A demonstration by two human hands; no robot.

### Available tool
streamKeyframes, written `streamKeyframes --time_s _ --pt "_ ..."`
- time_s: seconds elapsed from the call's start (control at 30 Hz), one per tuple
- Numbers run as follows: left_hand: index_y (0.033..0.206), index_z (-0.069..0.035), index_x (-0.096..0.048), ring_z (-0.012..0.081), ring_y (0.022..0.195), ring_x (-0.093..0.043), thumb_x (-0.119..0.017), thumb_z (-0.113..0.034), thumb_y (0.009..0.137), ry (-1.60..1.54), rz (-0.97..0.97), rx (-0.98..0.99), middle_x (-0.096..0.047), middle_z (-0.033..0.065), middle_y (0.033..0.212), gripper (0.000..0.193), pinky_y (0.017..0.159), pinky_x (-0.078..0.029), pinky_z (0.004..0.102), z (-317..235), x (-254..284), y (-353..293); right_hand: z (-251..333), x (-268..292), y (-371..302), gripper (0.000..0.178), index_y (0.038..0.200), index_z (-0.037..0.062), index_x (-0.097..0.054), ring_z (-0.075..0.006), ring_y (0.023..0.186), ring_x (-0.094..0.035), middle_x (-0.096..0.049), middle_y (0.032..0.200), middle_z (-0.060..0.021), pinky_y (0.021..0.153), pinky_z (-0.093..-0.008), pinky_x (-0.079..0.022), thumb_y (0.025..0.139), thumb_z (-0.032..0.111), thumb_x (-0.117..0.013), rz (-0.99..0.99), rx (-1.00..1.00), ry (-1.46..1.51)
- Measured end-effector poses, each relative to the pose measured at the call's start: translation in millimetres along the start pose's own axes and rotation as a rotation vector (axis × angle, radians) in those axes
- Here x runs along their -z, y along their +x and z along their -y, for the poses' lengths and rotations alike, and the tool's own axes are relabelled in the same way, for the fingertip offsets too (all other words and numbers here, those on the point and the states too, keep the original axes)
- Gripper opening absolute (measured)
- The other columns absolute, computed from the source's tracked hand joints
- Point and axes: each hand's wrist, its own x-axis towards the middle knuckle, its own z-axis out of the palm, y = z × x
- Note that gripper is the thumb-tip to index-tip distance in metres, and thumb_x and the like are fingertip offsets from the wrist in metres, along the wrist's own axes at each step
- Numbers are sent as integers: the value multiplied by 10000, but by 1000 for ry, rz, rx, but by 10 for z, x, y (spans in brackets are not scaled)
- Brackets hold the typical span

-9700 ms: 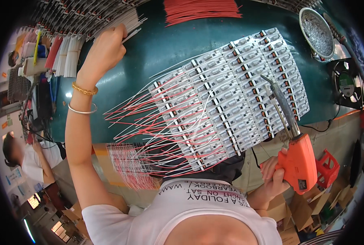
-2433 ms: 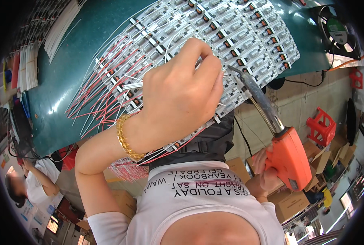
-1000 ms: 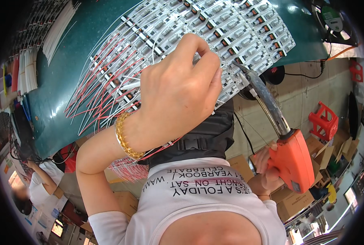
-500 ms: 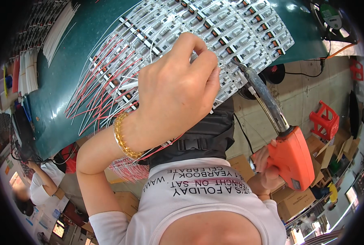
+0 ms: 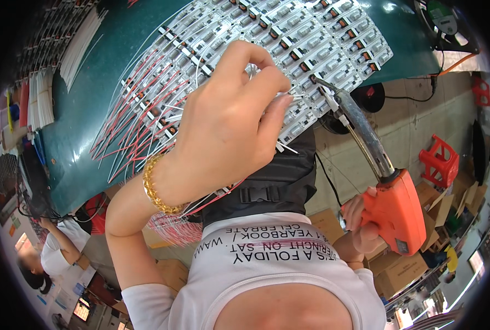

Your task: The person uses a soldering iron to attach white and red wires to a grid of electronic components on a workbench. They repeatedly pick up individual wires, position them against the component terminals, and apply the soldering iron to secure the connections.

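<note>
My left hand (image 5: 225, 124), with a gold bracelet at the wrist, hovers over rows of small white circuit boards (image 5: 289, 38) on the green table and pinches thin white wires (image 5: 286, 99) between thumb and fingers. My right hand (image 5: 360, 223) grips an orange soldering gun (image 5: 396, 212) low at the right. Its long metal barrel points up-left, and the tip (image 5: 317, 82) rests at the near edge of the boards, close to my left fingertips. Red and white wires (image 5: 137, 124) fan out leftwards from the boards.
The green table (image 5: 91, 99) carries bundles of white wires (image 5: 77, 47) at its far left. A red stool (image 5: 443, 162) and cardboard boxes (image 5: 407, 269) stand on the floor to the right. Another person (image 5: 52, 256) sits at the lower left. A fan (image 5: 441, 16) sits top right.
Nearly ten seconds ago my left hand reached to the wire bundles far left; it has since come back over the boards with wires. The soldering gun's tip has moved up to the boards.
</note>
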Motion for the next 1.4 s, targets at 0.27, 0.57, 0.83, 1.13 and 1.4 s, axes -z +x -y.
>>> streamKeyframes --time_s 0.27,0.57,0.83,1.13,1.4 --pt "826 -36 -646 156 595 -595 -740 -13 771 134 4 -39 -603 67 974 111 491 -444 278 -22 -111 -77 -38 57 -129 803 1320 -86 -445 -95 440 -440 -468 539 32 467 -263 -389 894 578 -598 -40 -17 29" --pt "827 -44 -635 168 581 -621 -737 -22 772 107 -48 -44 -622 50 943 118 488 -471 277 -33 -179 -59 -68 155 -238 754 1322 -69 -453 -104 466 -446 -453 550 35 495 -281 -403 899 530 -627 10 -22 -5" --pt "820 -52 -654 159 508 -540 -754 -32 757 155 -76 -63 -614 37 948 119 443 -405 289 -34 -201 -69 -94 155 -221 681 1227 -57 -486 -107 452 -444 -463 556 24 494 -283 -418 896 517 -641 -37 -1 -85" --pt "817 -54 -659 161 510 -544 -761 -33 746 185 -89 -69 -613 38 947 126 442 -408 288 -42 -211 -71 -3 131 -194 695 1203 -59 -487 -104 433 -440 -461 529 19 448 -263 -388 899 554 -611 -6 -27 3" --pt "818 -46 -656 170 524 -560 -755 -33 754 183 -83 -68 -613 50 956 120 450 -419 293 -39 -226 -79 37 31 -69 739 1270 -88 -459 -94 413 -431 -455 505 27 445 -265 -391 918 550 -585 -4 0 -27"
